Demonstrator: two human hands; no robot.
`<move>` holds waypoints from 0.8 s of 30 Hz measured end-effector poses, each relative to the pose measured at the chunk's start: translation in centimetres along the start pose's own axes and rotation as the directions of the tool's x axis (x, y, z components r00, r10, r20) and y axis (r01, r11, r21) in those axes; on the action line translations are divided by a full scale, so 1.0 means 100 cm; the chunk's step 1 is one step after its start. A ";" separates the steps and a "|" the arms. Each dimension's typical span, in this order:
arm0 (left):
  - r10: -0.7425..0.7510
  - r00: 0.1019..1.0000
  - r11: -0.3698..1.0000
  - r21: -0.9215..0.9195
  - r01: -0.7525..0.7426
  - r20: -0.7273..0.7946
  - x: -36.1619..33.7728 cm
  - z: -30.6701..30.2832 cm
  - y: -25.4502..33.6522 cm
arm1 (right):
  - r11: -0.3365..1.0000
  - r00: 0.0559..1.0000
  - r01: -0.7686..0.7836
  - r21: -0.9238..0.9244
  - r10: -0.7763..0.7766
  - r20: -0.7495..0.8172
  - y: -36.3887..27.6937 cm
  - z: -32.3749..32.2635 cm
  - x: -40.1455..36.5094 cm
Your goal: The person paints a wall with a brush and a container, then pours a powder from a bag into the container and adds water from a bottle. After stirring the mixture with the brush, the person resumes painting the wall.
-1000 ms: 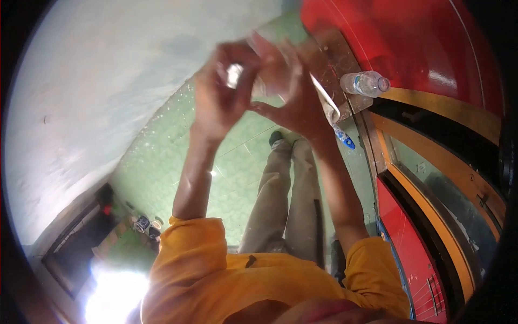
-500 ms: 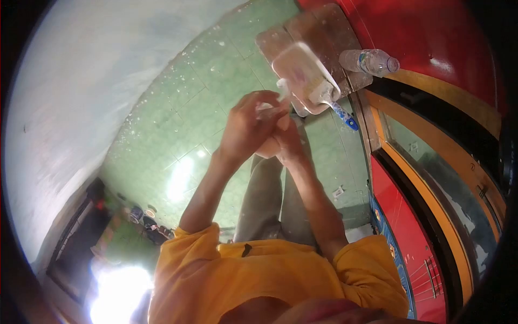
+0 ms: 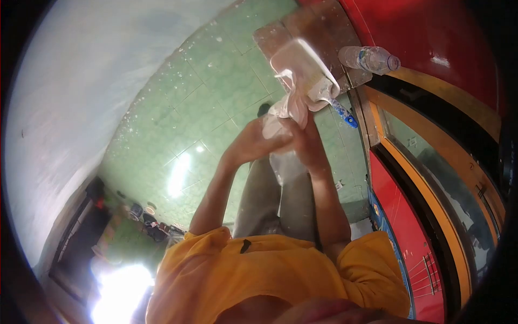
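Observation:
Both hands are together in front of my legs, around a thin, whitish translucent plastic bag point(image 3: 288, 168). My left hand point(image 3: 253, 141) grips the bag from the left, fingers curled toward the middle. On the right, my right hand point(image 3: 308, 144) is closed on the same plastic. Part of the bag sticks up above the fingers and part hangs below them. Just beyond the hands lies a white tray point(image 3: 330, 67), and a brush with a blue and white handle point(image 3: 343, 114) rests across its near right corner.
The tray sits on a brown tiled slab point(image 3: 324, 24). A clear plastic bottle point(image 3: 372, 59) lies by the red surface point(image 3: 431, 38). A pale wall point(image 3: 70, 108) rises at left above the green tiled floor point(image 3: 208, 92). An orange-framed glass panel point(image 3: 431, 162) is at right.
The plastic has opened out and now shows above and below my hands. My left hand has moved lower, and my right hand has shifted to the right.

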State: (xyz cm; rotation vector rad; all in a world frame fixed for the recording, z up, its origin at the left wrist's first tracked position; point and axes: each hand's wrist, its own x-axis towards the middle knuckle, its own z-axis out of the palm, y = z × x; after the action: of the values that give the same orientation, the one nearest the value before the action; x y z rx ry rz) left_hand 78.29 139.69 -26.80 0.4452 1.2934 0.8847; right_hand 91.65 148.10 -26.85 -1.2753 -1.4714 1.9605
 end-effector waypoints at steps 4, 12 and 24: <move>-0.049 0.991 0.996 -0.066 0.058 0.128 -0.002 0.008 0.009 | 0.876 0.948 -0.302 0.376 0.234 0.215 -0.008 -0.015 0.011; -0.161 0.970 0.986 0.070 0.151 0.180 0.013 0.012 0.000 | 0.700 0.900 -0.433 0.567 0.368 0.234 0.012 -0.030 0.026; -0.122 0.992 0.980 -0.160 0.118 -0.018 0.027 0.023 -0.028 | 0.779 0.923 -0.359 0.513 0.378 0.072 0.026 -0.018 0.035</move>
State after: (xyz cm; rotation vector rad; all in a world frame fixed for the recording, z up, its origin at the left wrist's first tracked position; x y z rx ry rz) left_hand 81.37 140.50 -29.97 0.2279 1.2512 0.8868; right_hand 91.89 150.72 -30.75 -1.3939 -0.6080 2.3459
